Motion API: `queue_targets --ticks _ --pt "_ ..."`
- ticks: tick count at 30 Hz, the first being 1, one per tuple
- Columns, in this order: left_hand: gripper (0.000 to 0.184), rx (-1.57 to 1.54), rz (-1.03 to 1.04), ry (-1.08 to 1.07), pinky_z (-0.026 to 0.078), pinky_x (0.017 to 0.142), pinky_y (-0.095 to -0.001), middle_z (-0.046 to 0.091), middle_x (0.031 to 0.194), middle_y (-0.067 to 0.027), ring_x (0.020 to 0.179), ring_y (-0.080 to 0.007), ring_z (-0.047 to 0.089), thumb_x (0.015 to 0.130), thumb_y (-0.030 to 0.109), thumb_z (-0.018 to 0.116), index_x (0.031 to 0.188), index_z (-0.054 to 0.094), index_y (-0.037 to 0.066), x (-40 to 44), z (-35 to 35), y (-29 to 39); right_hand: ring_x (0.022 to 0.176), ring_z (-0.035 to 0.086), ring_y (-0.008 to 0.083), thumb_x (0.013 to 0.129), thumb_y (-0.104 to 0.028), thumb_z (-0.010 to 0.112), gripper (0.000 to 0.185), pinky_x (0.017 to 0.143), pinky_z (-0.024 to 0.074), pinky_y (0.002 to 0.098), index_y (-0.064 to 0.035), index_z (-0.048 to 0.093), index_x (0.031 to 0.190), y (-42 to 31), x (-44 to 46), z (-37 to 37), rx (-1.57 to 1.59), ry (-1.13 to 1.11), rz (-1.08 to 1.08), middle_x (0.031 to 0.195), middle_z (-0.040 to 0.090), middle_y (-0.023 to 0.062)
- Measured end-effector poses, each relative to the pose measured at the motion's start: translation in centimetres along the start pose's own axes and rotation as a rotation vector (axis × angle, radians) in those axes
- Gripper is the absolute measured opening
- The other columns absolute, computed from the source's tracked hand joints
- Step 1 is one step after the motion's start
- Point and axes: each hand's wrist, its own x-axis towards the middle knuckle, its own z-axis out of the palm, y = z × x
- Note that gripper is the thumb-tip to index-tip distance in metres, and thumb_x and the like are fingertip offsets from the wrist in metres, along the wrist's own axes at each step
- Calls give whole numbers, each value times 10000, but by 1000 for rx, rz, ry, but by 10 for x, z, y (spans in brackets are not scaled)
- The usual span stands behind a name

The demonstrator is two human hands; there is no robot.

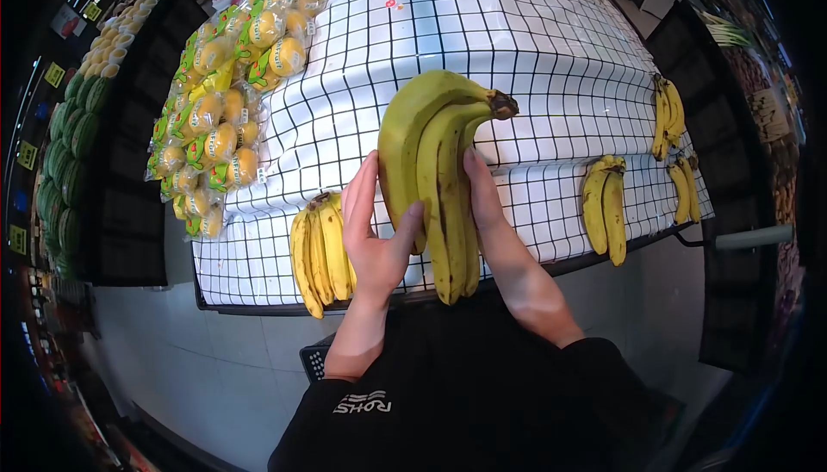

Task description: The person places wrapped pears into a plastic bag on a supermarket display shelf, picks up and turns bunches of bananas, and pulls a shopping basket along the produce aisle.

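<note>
Between my two hands is a bunch of greenish-yellow bananas (439, 188), raised over the front of the display table, its dark stem end pointing up and right. My left hand (376, 229) cups the bunch's left side, thumb laid across the front. On the right side my right hand (484, 201) presses against the fruit; most of its fingers are hidden behind the bunch. A yellower bunch of bananas (320, 252) lies at the table's front edge, just left of my left hand.
The table bears a white cloth (551, 84) with black grid lines. Bagged yellow fruit (220, 140) is piled at its left. Several small banana bunches lie at the right, one bunch (606, 205) near the front edge. Watermelons (73, 136) fill a shelf farther left.
</note>
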Motion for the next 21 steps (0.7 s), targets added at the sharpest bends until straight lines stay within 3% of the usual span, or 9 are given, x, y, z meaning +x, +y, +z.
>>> queue_targets --ticks 3,5,6,8,11,14,18,20,21 --pt "732 -255 -71 -33 316 1127 -400 392 1478 -195 1344 -284 407 792 -22 687 1446 360 -65 -10 8 5 1174 582 177 1051 -409 363 501 983 497 345 -90 413 1434 -7 -18 2 535 -192 367 1337 556 81" --pt "784 -504 -188 -96 270 1155 -401 286 1539 -206 1405 -285 331 834 -16 637 1499 226 -70 -15 13 8 1201 567 178 1052 -419 350 511 999 488 342 -91 407 1440 -9 -31 8 434 -215 303 1356 545 78" --pt "784 -504 -190 -104 270 1155 -401 286 1539 -206 1405 -285 331 834 -16 637 1499 226 -70 -19 15 11 1228 553 179 1053 -429 337 521 1015 479 339 -93 401 1447 -12 -39 13 331 -239 243 1375 534 74" --pt "724 -416 -161 -98 254 1151 -388 334 1515 -210 1406 -293 334 918 194 587 1492 241 -80 -25 20 20 1252 539 182 1053 -435 332 531 1039 462 335 -94 394 1455 -45 -69 47 132 -126 130 1395 522 78" --pt "725 -435 -202 -89 238 1157 -379 323 1524 -208 1410 -292 326 930 220 574 1494 232 -81 -32 23 30 1318 468 187 1053 -410 355 546 1083 410 327 -87 316 1492 -49 -80 39 193 -198 150 1457 446 81" --pt "702 -414 -210 -84 242 1154 -373 336 1517 -202 1409 -281 329 940 210 555 1493 235 -81 -35 23 31 1362 421 190 1053 -393 371 568 1112 376 322 -82 264 1517 -52 -85 39 232 -254 171 1499 396 82" --pt "658 -456 -288 -88 268 1144 -363 375 1492 -192 1387 -264 363 954 195 526 1492 252 -68 -36 16 25 1299 482 190 1047 -375 408 549 1069 417 318 -71 307 1492 -51 -84 38 117 -230 156 1434 459 98" --pt "623 -731 -508 -101 304 1122 -345 398 1476 -154 1355 -217 396 969 76 512 1508 220 -36 -39 11 17 1244 535 188 1047 -356 419 516 1031 455 319 -66 353 1468 -40 -78 22 71 -176 168 1381 513 100" --pt "588 -893 -565 -99 369 1090 -338 436 1449 -129 1308 -200 456 989 98 510 1506 249 -4 -40 10 8 1202 559 183 1047 -324 427 480 1004 471 319 -64 380 1448 -34 -68 14 189 -77 339 1337 542 94"
